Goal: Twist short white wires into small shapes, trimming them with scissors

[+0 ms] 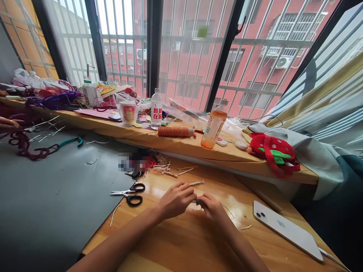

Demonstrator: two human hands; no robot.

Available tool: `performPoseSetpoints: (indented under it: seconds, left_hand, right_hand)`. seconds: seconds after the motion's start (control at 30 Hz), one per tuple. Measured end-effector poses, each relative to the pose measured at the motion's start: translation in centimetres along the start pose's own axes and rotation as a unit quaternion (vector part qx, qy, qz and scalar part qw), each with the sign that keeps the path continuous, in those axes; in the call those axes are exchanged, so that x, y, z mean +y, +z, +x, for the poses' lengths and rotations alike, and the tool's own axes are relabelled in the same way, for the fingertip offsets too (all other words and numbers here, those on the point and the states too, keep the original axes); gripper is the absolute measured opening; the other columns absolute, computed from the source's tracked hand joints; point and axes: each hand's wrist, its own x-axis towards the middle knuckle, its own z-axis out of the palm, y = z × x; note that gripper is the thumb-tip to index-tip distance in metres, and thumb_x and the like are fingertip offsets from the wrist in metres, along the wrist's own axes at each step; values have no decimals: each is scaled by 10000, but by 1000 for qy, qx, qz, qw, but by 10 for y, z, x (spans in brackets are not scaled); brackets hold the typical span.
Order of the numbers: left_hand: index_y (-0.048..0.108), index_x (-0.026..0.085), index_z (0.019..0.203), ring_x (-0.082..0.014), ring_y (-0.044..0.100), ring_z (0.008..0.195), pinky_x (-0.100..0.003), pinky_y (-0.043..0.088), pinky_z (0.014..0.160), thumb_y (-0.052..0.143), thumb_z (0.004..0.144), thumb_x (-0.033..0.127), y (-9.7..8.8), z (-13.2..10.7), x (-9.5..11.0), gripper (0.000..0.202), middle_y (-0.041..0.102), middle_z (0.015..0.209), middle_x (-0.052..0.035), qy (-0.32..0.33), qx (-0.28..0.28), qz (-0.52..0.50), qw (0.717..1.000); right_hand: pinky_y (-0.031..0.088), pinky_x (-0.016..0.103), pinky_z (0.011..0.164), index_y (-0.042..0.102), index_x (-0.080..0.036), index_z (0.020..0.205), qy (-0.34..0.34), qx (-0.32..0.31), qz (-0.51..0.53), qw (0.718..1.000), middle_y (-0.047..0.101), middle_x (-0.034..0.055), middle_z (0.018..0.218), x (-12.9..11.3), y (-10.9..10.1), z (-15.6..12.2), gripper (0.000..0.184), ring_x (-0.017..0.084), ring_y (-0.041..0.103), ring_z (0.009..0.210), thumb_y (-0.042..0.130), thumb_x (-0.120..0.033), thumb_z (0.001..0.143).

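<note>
My left hand (179, 199) and my right hand (210, 204) meet above the wooden table (164, 241), fingers closed and fingertips almost touching. A small blue piece (197, 202) shows at the fingertips of my right hand; its kind is too small to tell. What my left fingers pinch is hidden. Just beyond them is a thin white strip (197, 183), and I cannot tell whether the left hand touches it. To the left lie black-handled scissors (133, 193), blades pointing left. Short white cord scraps (166, 169) are scattered farther back.
A white phone (286, 230) with a cable lies at the right. Along the windowsill stand a water bottle (156, 109), an orange drink bottle (214, 124), a thread spool (174, 131) and a red strawberry bag (272, 151). Another person's hand (8, 122) is at far left, near pliers (69, 141).
</note>
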Motion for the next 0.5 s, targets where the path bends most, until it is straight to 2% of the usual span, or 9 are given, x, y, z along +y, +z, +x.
performPoseSetpoints:
  seconds: [0.07, 0.13, 0.2, 0.27, 0.33, 0.4, 0.5]
  left_hand:
    - [558, 171, 788, -139, 467, 744, -265, 350, 706, 376, 807, 156, 2, 1, -2, 184, 560, 733, -28, -48, 9, -57, 997]
    - [582, 172, 744, -127, 475, 715, -239, 361, 671, 392, 803, 164, 5, 3, -3, 200, 571, 702, -22, -99, 22, -137, 985]
    - [596, 164, 732, -111, 489, 673, -208, 371, 627, 377, 810, 163, 8, 5, -2, 232, 575, 667, -17, -142, 36, -212, 966]
    - [596, 154, 743, -97, 495, 630, -188, 375, 591, 357, 820, 170, 12, 6, 2, 251, 571, 642, -14, -156, 40, -244, 956]
    - [586, 151, 756, -98, 492, 610, -190, 373, 578, 342, 827, 188, 15, 5, 7, 256, 561, 632, -16, -139, 39, -206, 968]
    - [568, 148, 769, -111, 487, 618, -213, 369, 588, 322, 831, 190, 16, 3, 11, 257, 548, 645, -27, -90, 32, -121, 988]
    - [537, 140, 791, -128, 479, 638, -248, 366, 616, 287, 822, 147, 12, -2, 11, 251, 524, 668, -40, 2, 11, -18, 1000]
  right_hand:
    - [386, 238, 579, 552, -188, 656, -34, -30, 11, 999, 511, 32, 678, 0, -2, -1, 245, 135, 482, 618, 356, -223, 799]
    - [389, 233, 574, 556, -189, 685, -38, -34, 41, 998, 514, 27, 673, -4, -7, -1, 243, 131, 487, 614, 350, -230, 807]
    - [388, 233, 574, 550, -187, 705, -18, -2, 68, 998, 518, 22, 654, -9, -12, -1, 236, 134, 493, 612, 352, -257, 814]
    - [387, 237, 580, 538, -186, 714, 17, 53, 71, 996, 522, 22, 653, -13, -14, -1, 247, 139, 497, 622, 343, -288, 825]
    - [386, 245, 594, 533, -187, 730, 42, 103, 45, 993, 525, 30, 678, -13, -11, -2, 258, 147, 500, 645, 329, -307, 834]
    - [389, 257, 607, 536, -189, 751, 41, 124, 4, 991, 521, 39, 699, -9, -6, -2, 264, 156, 499, 658, 320, -317, 837]
    - [396, 274, 614, 547, -190, 742, -6, 90, -56, 994, 504, 49, 700, 0, 1, -2, 291, 165, 489, 660, 303, -313, 842]
